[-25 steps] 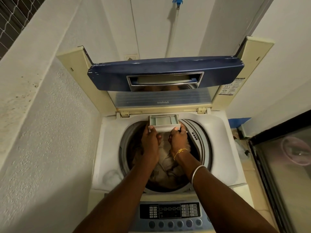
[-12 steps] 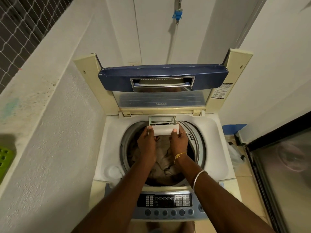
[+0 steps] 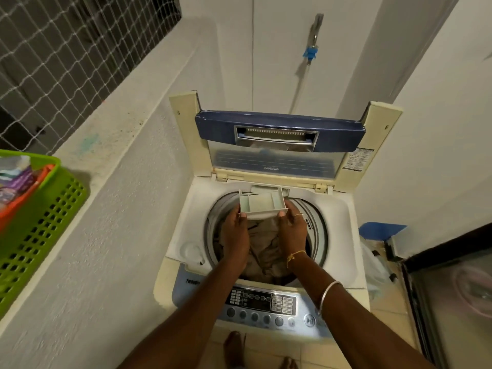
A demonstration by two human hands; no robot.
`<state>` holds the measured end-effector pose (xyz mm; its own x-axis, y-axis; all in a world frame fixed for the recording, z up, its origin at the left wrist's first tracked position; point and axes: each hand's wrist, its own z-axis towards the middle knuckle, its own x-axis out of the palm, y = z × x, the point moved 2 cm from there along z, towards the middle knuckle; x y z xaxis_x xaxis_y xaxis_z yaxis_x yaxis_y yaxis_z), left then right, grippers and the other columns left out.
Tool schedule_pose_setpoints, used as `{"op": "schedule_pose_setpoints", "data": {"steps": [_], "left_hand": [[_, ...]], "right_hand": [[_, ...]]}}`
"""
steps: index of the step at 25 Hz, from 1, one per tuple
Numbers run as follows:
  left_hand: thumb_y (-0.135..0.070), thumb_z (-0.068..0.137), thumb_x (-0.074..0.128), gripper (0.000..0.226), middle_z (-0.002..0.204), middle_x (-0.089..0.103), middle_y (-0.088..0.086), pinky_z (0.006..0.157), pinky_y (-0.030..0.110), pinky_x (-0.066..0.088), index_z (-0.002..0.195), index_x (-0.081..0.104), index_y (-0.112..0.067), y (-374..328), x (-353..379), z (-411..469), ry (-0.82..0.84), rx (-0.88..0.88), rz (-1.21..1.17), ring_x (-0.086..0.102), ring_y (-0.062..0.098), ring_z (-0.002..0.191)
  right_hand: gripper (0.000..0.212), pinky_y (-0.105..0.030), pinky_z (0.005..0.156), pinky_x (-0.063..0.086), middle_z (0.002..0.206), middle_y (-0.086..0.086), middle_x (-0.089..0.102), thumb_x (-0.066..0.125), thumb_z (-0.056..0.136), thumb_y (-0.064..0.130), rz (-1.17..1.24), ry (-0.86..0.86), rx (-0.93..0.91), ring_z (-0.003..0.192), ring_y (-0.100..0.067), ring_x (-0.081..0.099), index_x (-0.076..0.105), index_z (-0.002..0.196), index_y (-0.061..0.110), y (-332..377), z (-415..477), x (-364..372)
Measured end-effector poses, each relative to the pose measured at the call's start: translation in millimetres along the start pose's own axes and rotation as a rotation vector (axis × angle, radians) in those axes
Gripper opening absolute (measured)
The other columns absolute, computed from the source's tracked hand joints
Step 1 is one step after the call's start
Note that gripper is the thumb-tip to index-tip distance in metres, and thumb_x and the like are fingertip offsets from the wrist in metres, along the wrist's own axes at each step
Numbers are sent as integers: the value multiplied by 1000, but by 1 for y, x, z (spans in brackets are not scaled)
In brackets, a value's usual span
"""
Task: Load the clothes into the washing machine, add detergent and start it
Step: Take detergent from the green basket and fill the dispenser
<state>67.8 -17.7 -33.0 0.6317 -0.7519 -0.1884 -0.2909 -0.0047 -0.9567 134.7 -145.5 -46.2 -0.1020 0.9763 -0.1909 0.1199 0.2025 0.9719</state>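
A top-loading washing machine (image 3: 183,227) stands before me with its blue-edged lid (image 3: 279,129) raised. Beige clothes (image 3: 263,249) lie in the drum. A white detergent drawer (image 3: 263,203) with several compartments is pulled out of its slot at the back rim and hangs over the drum. My left hand (image 3: 235,235) grips its left front corner and my right hand (image 3: 292,230) grips its right front corner, thumbs on the front edge. The control panel (image 3: 263,304) with round buttons runs along the front.
A green perforated basket (image 3: 40,222) holding packets sits on the ledge at left, below a netted window (image 3: 66,49). A tap with a blue fitting (image 3: 310,53) and hose hangs on the back wall. A dark-framed glass door (image 3: 452,302) stands at right.
The drawer has slid further out of its slot, towards me, with both hands still on it. The camera has pulled back and turned left, so the green basket is in view.
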Motion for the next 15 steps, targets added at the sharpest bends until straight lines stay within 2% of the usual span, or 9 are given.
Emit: {"op": "schedule_pose_setpoints", "data": {"steps": [2, 3, 5, 8, 9, 12, 15], "left_hand": [[-34, 102, 47, 33, 124, 66, -11, 94, 35, 54, 132, 59, -33, -9, -9, -14, -70, 34, -10, 61, 10, 113], [-31, 102, 47, 30, 122, 66, -10, 91, 32, 54, 130, 60, -30, -16, -13, -20, -110, 60, -14, 61, 10, 111], [-26, 103, 49, 24, 121, 62, -8, 85, 22, 51, 124, 58, -22, -33, -24, -35, -205, 104, -20, 60, 12, 109], [-20, 103, 50, 27, 125, 59, -3, 78, 4, 43, 130, 52, -15, -55, -42, -57, -314, 136, -63, 56, 10, 109], [-19, 102, 51, 27, 127, 59, -3, 81, 4, 44, 129, 51, -16, -61, -48, -63, -344, 159, -107, 57, 11, 112], [-19, 101, 55, 27, 133, 60, -5, 99, 25, 50, 127, 50, -23, -81, -76, -76, -406, 227, -215, 59, 14, 121], [-21, 102, 54, 33, 141, 56, -6, 105, 31, 47, 133, 48, -28, -108, -105, -81, -452, 284, -229, 54, 12, 129]], "right_hand": [[24, -26, 88, 54, 104, 19, 62, 53, 101, 22, 0, 17, -53, 95, 11, 59, 59, 123, 26, 18, -12, -3], [23, -29, 90, 54, 104, 15, 63, 53, 101, 24, -2, 20, -83, 94, 9, 60, 59, 123, 21, 27, -17, -4], [25, -37, 91, 55, 107, 4, 66, 52, 101, 25, -15, 57, -140, 96, 1, 61, 57, 123, 16, 42, -24, -1], [25, -44, 93, 55, 114, -1, 67, 51, 101, 28, 17, 140, -230, 104, -11, 64, 56, 123, 17, 69, -34, 7], [27, -44, 96, 53, 117, -1, 67, 51, 101, 31, 27, 168, -254, 108, -13, 63, 56, 124, 19, 81, -36, 11], [38, -37, 106, 45, 132, -1, 62, 49, 102, 37, 15, 267, -315, 121, -15, 57, 55, 136, 19, 123, -48, 28], [40, -34, 107, 44, 134, -1, 61, 47, 103, 36, 17, 322, -387, 122, -14, 56, 55, 137, 18, 163, -56, 55]]}}
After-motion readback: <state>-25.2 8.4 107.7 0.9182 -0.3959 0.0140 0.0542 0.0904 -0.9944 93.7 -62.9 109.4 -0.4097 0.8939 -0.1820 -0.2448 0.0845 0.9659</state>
